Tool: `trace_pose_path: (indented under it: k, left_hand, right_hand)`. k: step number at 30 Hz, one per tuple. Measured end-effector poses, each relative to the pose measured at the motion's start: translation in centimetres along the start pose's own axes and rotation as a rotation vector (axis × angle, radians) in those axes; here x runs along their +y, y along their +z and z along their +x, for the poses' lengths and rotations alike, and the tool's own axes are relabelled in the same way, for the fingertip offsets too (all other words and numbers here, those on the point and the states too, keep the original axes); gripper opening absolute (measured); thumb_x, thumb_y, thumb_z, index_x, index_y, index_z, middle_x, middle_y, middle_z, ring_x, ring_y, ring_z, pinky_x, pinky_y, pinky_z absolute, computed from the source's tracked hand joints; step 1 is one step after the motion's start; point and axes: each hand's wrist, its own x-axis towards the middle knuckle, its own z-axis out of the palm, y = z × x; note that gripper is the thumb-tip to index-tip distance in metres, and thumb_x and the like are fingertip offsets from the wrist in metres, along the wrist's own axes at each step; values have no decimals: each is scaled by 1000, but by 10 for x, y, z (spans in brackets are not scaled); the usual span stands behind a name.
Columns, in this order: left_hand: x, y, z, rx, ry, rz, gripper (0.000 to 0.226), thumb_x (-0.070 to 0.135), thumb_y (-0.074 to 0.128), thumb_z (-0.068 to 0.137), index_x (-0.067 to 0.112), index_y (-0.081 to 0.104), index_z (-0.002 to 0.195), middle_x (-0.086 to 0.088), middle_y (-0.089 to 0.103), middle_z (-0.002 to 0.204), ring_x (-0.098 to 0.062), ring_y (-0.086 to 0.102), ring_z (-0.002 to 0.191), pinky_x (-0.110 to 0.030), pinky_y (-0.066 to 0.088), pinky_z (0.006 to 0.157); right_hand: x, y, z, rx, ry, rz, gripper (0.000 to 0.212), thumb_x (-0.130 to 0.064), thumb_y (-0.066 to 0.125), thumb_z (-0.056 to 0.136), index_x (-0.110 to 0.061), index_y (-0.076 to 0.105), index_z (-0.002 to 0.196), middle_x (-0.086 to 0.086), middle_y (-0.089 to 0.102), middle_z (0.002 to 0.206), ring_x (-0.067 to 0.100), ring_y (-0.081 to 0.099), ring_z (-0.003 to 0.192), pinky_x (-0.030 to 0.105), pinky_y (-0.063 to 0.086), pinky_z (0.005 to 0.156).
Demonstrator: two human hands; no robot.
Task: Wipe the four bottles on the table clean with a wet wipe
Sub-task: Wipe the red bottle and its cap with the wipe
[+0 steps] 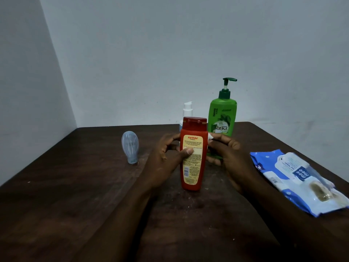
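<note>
At frame centre, a red bottle (193, 154) is held upright on the dark table (75, 186), clasped by the left hand (166, 159); the right hand (226, 154) is pinched shut on a white wet wipe (210, 137) against its side. Behind stand a green pump bottle (222, 116) and a white bottle (187, 110); a pale blue bottle (130, 146) is left, a wipes packet (298, 178) right.

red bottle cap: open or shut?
Shut. The red bottle stands upright on the table, and its flip cap sits flush, no lid raised.

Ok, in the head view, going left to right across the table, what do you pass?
Pale blue bottle → left hand → red bottle → right hand holding a bit of white wipe → wet wipes pack.
</note>
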Motion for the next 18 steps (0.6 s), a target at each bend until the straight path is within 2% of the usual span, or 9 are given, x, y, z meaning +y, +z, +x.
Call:
trace_pose_path:
  k: [3, 5, 7, 10, 13, 16, 18]
  left_hand:
    - [0, 0, -1, 23, 67, 22, 71, 39, 70, 86, 50, 33, 147, 19, 58, 125, -5, 63, 110, -29, 60, 81]
    - [0, 1, -2, 1, 109, 47, 65, 32, 63, 94, 53, 30, 146, 23, 54, 130, -5, 62, 112, -31, 59, 81]
    - [1, 4, -3, -19, 118, 32, 55, 27, 55, 100, 53, 35, 145, 28, 54, 130, -2, 62, 112, -31, 59, 82]
    - [3, 6, -5, -29, 78, -10, 50, 41, 54, 98, 50, 39, 144, 26, 54, 132, 7, 60, 110, -23, 57, 79]
    - [6, 5, -6, -36, 27, -41, 47, 57, 53, 90, 64, 39, 135, 30, 52, 131, 10, 56, 112, -23, 54, 86]
    - [8, 5, -4, -68, -52, -113, 40, 53, 48, 88, 64, 39, 125, 34, 52, 122, 17, 58, 103, -17, 56, 72]
    - [6, 4, -2, -89, -82, -169, 36, 54, 48, 89, 61, 42, 124, 29, 55, 122, 15, 61, 102, -21, 56, 70]
  right_hand:
    - [6, -2, -4, 22, 1, 3, 20, -8, 59, 96, -18, 70, 110, 3, 77, 105, 18, 74, 98, 36, 60, 80]
    - [5, 0, -8, 43, -45, 3, 22, -8, 64, 93, -18, 71, 111, 2, 77, 104, 18, 74, 96, 34, 60, 78]
    - [1, 4, -12, 46, -117, -19, 24, -8, 69, 89, -16, 73, 112, 0, 78, 101, 15, 75, 93, 29, 60, 76]
    - [-8, 13, -15, 41, -255, -91, 24, -10, 76, 85, -14, 75, 109, -1, 78, 96, 15, 75, 91, 30, 60, 80]
    - [-14, 20, -5, 116, -403, -245, 21, -15, 79, 83, -20, 77, 103, -8, 78, 96, 7, 73, 92, 30, 59, 84]
    - [-18, 26, 6, 172, -490, -327, 20, -20, 79, 83, -20, 77, 103, -11, 77, 97, 1, 71, 92, 22, 57, 83]
    - [-18, 28, 13, 191, -521, -379, 21, -23, 77, 85, -19, 77, 106, -11, 76, 100, -2, 70, 94, 16, 55, 82]
